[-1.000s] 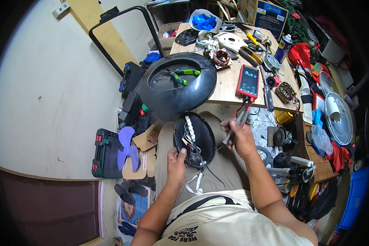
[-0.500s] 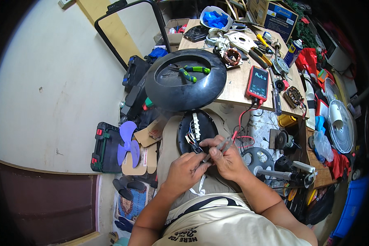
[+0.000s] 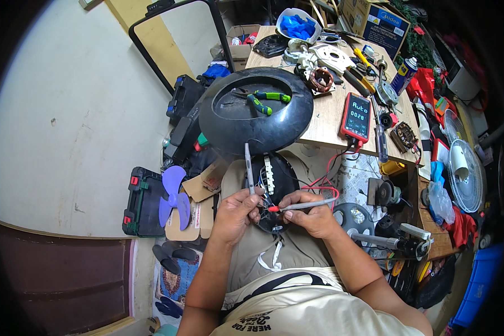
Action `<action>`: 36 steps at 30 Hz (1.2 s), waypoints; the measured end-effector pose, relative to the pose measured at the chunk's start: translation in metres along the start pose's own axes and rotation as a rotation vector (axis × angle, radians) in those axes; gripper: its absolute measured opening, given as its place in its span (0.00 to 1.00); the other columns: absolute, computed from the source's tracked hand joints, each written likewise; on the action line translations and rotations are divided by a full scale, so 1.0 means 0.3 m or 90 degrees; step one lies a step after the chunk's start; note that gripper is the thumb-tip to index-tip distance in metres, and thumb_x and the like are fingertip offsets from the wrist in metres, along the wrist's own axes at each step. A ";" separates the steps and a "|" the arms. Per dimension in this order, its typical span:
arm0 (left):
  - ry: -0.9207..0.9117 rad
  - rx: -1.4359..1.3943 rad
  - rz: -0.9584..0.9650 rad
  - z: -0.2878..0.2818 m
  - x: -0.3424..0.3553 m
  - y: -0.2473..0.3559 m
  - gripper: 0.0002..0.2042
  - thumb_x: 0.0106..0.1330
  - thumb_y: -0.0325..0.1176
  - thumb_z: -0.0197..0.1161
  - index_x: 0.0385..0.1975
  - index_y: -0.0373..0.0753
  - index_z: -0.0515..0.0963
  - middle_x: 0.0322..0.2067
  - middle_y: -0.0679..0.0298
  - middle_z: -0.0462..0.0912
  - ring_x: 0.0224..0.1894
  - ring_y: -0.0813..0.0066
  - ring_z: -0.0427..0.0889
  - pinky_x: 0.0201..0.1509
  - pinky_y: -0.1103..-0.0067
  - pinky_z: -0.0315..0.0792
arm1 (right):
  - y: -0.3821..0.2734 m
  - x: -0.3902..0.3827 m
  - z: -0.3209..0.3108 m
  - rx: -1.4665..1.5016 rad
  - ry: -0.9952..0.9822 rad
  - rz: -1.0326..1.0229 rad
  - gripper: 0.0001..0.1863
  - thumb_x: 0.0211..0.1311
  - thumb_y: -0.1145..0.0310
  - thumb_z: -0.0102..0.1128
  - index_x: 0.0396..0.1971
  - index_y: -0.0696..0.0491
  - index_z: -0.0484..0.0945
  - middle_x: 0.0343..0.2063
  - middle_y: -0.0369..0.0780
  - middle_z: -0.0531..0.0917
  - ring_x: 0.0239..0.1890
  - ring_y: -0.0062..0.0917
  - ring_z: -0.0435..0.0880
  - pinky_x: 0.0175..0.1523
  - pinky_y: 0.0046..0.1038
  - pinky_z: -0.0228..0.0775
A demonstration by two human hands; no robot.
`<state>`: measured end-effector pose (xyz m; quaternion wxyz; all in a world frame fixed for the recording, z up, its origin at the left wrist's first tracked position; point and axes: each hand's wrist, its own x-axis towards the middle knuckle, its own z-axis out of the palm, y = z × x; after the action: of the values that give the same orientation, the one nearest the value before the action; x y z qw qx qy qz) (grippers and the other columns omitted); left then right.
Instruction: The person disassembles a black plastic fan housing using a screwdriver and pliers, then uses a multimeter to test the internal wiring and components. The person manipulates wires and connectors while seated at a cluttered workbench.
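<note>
My left hand [image 3: 239, 211] is closed around a slim grey test probe [image 3: 248, 165], which stands up from my fingers toward the black round base. My right hand [image 3: 309, 214] pinches a second grey test probe [image 3: 313, 204] with a red collar near its tip and a red lead bending off its back end. Its tip points at my left fingers; exactly what it touches is too small to tell. Under both hands, on my lap, lies a black oval housing [image 3: 285, 176] with a white switch strip [image 3: 269, 173] and thin wires. The red multimeter [image 3: 355, 119] on the table is lit.
The black round base [image 3: 218, 131] carries green-handled pliers [image 3: 269, 96]. On the wooden table [image 3: 325, 120] lie a copper-wound motor [image 3: 321, 80], a screwdriver [image 3: 381, 143] and a spray can [image 3: 404, 75]. A purple fan blade [image 3: 175, 199] and a dark toolbox [image 3: 144, 201] stand left.
My hands have moved apart, and the probes that were close together now point different ways, the left one upward. The multimeter's screen shows an added line of digits.
</note>
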<state>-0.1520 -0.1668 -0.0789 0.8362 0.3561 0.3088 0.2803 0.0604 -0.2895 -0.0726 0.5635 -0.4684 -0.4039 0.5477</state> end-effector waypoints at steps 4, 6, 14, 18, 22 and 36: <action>0.029 0.092 0.029 -0.003 0.001 -0.011 0.17 0.73 0.32 0.73 0.57 0.30 0.84 0.35 0.68 0.87 0.31 0.85 0.79 0.40 0.84 0.76 | 0.024 0.016 0.007 0.005 0.000 -0.028 0.13 0.72 0.71 0.69 0.51 0.61 0.84 0.37 0.35 0.87 0.39 0.16 0.83 0.47 0.23 0.77; 0.050 0.140 0.054 0.000 0.002 -0.015 0.18 0.71 0.32 0.75 0.56 0.30 0.85 0.35 0.67 0.88 0.32 0.85 0.80 0.40 0.85 0.77 | 0.032 0.021 0.008 -0.002 0.010 -0.028 0.12 0.73 0.71 0.68 0.51 0.60 0.84 0.36 0.35 0.87 0.38 0.16 0.83 0.46 0.23 0.77; 0.072 0.225 0.104 0.017 0.005 -0.028 0.17 0.70 0.31 0.77 0.54 0.29 0.85 0.36 0.66 0.88 0.33 0.85 0.82 0.39 0.85 0.78 | 0.032 0.029 0.017 -0.035 0.049 0.000 0.11 0.74 0.71 0.68 0.49 0.61 0.83 0.37 0.37 0.87 0.38 0.18 0.85 0.45 0.23 0.79; 0.066 0.217 0.110 0.016 0.003 -0.030 0.17 0.70 0.30 0.76 0.54 0.29 0.86 0.37 0.66 0.89 0.33 0.85 0.82 0.39 0.85 0.78 | 0.034 0.032 0.020 -0.019 0.049 -0.006 0.10 0.74 0.72 0.67 0.49 0.61 0.83 0.37 0.37 0.87 0.38 0.18 0.85 0.46 0.23 0.78; 0.059 0.213 0.109 0.014 0.005 -0.036 0.17 0.70 0.30 0.76 0.54 0.29 0.85 0.38 0.65 0.89 0.34 0.84 0.82 0.40 0.85 0.78 | 0.037 0.033 0.018 -0.015 0.049 0.001 0.10 0.74 0.72 0.67 0.49 0.61 0.83 0.37 0.37 0.87 0.38 0.18 0.85 0.46 0.22 0.78; 0.113 0.353 0.325 0.033 0.180 0.033 0.14 0.66 0.22 0.75 0.51 0.30 0.86 0.41 0.62 0.90 0.41 0.78 0.86 0.49 0.81 0.80 | 0.007 0.138 0.001 -0.275 0.176 -0.163 0.11 0.72 0.72 0.65 0.51 0.59 0.85 0.38 0.38 0.89 0.41 0.20 0.86 0.48 0.26 0.78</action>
<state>-0.1122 -0.1279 -0.0831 0.5817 0.6086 0.3454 0.4147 0.0627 -0.2485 -0.0771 0.5651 -0.5927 -0.4865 0.3044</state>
